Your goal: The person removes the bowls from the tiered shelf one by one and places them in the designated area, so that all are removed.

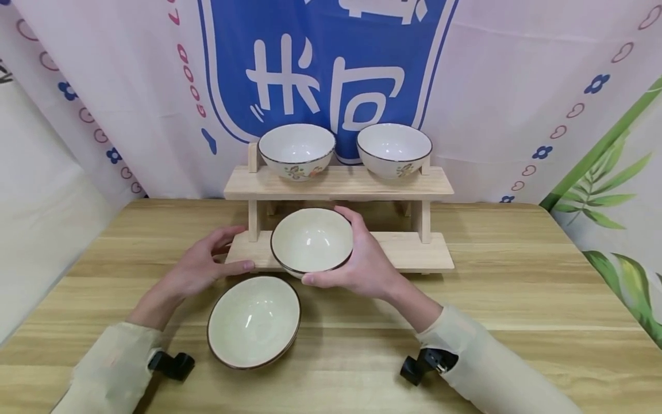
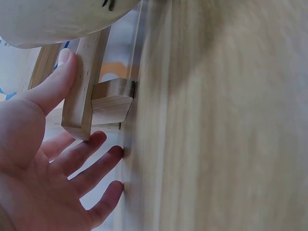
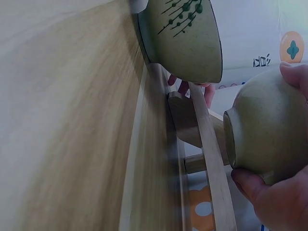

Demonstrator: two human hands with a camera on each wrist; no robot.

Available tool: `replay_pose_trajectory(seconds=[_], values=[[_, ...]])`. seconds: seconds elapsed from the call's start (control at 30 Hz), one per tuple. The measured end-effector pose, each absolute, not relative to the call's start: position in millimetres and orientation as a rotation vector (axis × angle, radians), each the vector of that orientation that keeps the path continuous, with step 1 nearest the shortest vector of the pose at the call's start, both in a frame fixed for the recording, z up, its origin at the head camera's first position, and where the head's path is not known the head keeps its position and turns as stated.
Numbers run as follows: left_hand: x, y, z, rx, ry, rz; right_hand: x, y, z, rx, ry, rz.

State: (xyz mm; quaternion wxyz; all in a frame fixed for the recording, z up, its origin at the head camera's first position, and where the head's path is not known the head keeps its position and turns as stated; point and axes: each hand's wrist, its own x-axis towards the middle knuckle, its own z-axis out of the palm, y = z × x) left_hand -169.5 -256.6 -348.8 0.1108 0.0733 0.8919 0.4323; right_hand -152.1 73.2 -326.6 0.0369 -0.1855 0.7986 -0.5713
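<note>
My right hand (image 1: 364, 264) grips a cream bowl (image 1: 312, 240) with a dark rim, thumb at its front and fingers at the back. That bowl is over the lower board of a two-tier wooden stand (image 1: 414, 253); in the right wrist view its foot (image 3: 231, 142) appears just off the board. At the stand's left end, my left hand (image 1: 204, 261) holds the lower board, thumb on one side and fingers around the end. A second cream bowl (image 1: 254, 322) sits on the table before the stand; green sprigs (image 3: 185, 12) mark its outside.
Two white bowls with floral decoration, one left (image 1: 297, 150) and one right (image 1: 394, 149), stand on the upper board. The wood-grain table (image 1: 517, 299) extends to both sides. Behind the stand hangs a printed curtain (image 1: 491, 86).
</note>
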Motion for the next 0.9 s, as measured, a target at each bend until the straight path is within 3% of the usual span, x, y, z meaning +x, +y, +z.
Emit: replay_pose_trajectory(seconds=[0.9], values=[[-170.1, -256.2, -350.1, 0.219, 2.626, 1.284, -129.4, 108.5, -328.2, -0.661, 2.364, -1.733]])
